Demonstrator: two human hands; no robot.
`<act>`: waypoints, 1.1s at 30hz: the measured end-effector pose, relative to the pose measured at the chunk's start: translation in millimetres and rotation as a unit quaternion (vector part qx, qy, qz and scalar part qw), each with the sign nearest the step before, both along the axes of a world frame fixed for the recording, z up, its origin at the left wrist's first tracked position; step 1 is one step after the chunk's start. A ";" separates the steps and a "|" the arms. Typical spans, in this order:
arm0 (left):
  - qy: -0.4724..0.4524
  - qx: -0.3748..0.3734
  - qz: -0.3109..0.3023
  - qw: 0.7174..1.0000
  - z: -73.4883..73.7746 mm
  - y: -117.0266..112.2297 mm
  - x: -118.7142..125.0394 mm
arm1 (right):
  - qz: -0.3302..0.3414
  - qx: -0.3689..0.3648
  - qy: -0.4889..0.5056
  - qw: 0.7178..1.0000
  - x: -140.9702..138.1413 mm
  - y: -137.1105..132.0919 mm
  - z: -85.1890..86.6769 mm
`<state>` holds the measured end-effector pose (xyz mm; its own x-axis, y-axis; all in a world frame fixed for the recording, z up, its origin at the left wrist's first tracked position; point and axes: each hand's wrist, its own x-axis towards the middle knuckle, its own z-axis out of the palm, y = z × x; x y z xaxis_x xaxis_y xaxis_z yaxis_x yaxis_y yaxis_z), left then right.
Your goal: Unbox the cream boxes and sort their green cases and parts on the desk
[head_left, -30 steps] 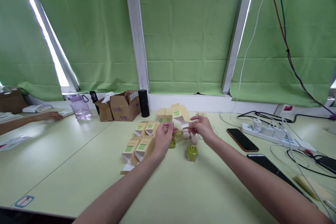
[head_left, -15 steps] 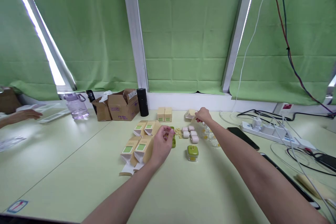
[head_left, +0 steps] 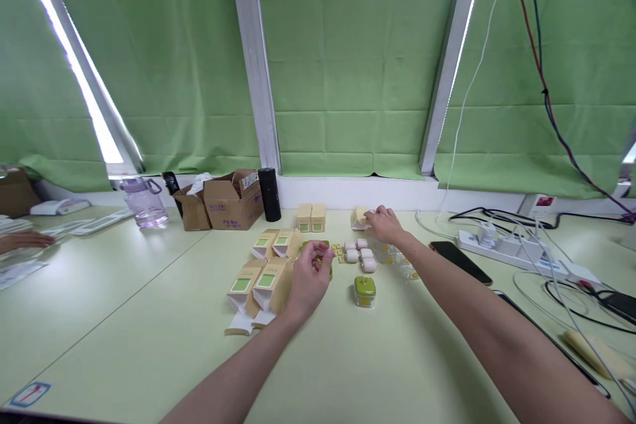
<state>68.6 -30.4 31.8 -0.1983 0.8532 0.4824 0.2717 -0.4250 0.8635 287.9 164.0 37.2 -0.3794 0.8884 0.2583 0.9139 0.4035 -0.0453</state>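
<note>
My right hand reaches to the back with its fingers on a small tan cardboard box. My left hand hovers with curled fingers; whether anything is pinched there I cannot make out. It partly covers some green lids. Beside it stand tan cartons with green labels, the front ones with flaps hanging open. Small yellow squares and several whitish rounded blocks lie between the hands. Clear containers are partly hidden by my right forearm. A green-lidded clear jar stands nearer me.
Two closed tan boxes stand at the back, near a black cylinder, a brown carton and a purple bottle. A phone, power strip and cables lie right. Another person's hand is far left.
My right hand's fingers have shifted against the small box, which now appears more upright. My left hand has moved slightly right. The other person's hand has moved left and down.
</note>
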 end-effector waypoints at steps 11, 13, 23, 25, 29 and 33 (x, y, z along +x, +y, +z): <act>0.012 0.005 0.002 1.000 -1.9 0.0 1.3 | -0.006 0.033 -0.033 0.999 8.0 6.1 -3.3; 0.019 0.002 0.005 1.000 -2.4 -0.6 1.3 | 0.016 0.024 -0.040 0.999 -0.2 5.6 -6.7; 0.036 0.011 0.005 0.999 -4.5 -0.8 -0.6 | 0.026 0.015 0.003 1.000 -11.4 1.1 -11.7; 0.048 0.012 0.003 0.999 -5.4 -0.6 -0.9 | 0.023 0.038 0.039 0.998 -8.9 -6.6 -5.1; 0.090 -0.002 -0.055 0.994 -6.5 -4.3 -1.1 | -0.004 0.091 0.148 0.985 -4.6 -32.0 6.3; 0.179 -0.041 -0.119 0.976 -9.7 -13.9 4.2 | -0.015 0.103 0.248 0.963 -3.9 -73.7 4.3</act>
<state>72.8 -44.3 22.1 0.1786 0.8931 0.4128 0.4634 -0.4465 0.7655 284.0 90.2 41.5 -0.1394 0.8076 0.5729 0.8122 0.4243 -0.4004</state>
